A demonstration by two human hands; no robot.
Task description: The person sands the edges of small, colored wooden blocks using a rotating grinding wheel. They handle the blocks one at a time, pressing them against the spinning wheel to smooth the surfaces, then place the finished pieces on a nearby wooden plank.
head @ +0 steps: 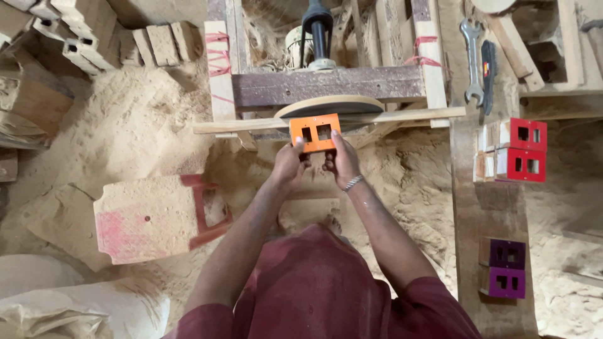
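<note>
Here both hands' fingers [300,147] pinch the orange block [315,132] from below, against the sanding disc [330,105].

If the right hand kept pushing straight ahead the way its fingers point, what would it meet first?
The right hand points up the picture, gripping the orange block together with the left hand. Straight ahead, the block's far edge would probably meet the flat sanding disc first; depth is hard to judge.

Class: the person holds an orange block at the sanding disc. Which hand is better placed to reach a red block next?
Right. The right hand is nearer the red blocks on the plank at that side; the left hand would likely cross the orange block.
</note>
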